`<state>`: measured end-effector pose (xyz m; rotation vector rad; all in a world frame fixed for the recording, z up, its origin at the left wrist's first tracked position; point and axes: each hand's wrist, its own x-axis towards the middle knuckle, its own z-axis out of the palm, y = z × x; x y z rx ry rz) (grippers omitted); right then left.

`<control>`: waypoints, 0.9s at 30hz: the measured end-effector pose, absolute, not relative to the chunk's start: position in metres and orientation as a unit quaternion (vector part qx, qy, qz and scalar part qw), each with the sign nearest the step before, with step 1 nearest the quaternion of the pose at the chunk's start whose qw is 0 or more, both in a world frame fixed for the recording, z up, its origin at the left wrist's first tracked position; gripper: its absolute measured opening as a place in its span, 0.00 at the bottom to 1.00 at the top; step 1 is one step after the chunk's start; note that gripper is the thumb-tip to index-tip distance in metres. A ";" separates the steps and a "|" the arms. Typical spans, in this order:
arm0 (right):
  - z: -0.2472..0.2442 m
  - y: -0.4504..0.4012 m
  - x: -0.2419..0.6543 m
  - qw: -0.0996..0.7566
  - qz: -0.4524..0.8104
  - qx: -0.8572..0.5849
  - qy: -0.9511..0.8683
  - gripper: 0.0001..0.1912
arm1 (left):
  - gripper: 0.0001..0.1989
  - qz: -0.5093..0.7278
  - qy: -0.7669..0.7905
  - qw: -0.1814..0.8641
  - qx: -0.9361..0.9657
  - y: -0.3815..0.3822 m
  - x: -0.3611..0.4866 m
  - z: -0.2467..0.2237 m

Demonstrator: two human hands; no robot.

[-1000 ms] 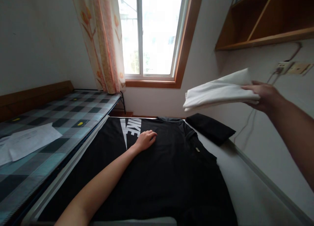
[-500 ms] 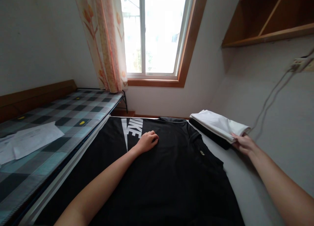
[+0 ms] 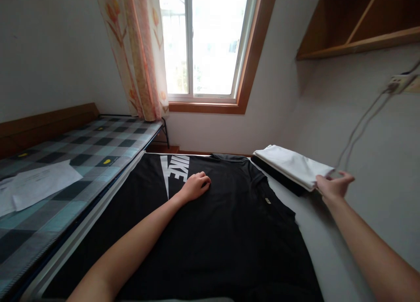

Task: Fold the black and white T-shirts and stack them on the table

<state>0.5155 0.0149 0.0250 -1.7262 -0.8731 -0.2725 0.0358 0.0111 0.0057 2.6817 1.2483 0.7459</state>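
Observation:
A black T-shirt (image 3: 223, 232) with white lettering lies spread out in front of me, its collar toward the right. My left hand (image 3: 196, 186) rests on it beside the lettering, fingers loosely bent and holding nothing. At the right, a folded white garment (image 3: 292, 164) lies on top of a folded black cloth (image 3: 278, 177). My right hand (image 3: 333, 186) is at the near right corner of the white garment. Its thumb side touches or nearly touches that corner, while the other fingers point away to the right, apart from it.
The shirt covers much of a white surface (image 3: 323, 249). To the left stands a bed with a checked mattress (image 3: 82, 162) and papers (image 3: 42, 184) on it. A curtain (image 3: 138, 52) hangs by the window (image 3: 213, 43). A wooden shelf (image 3: 354, 48) and a cable (image 3: 361, 120) are at the right wall.
My right hand has loosened from the white garment's corner; its fingers now spread to the right. My left hand stays on the shirt. The view has shifted slightly.

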 end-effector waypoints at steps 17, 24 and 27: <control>-0.019 -0.059 0.325 0.113 -0.003 -0.604 -0.789 0.31 | 0.17 0.223 0.425 -0.001 0.877 -0.017 0.017 0.000; -0.018 -0.052 0.325 0.090 -0.013 -0.613 -0.785 0.30 | 0.31 0.086 0.658 -0.015 0.748 -0.051 -0.070 0.003; -0.020 -0.047 0.324 0.081 -0.018 -0.613 -0.786 0.30 | 0.35 0.025 0.697 0.035 0.716 -0.061 -0.100 0.002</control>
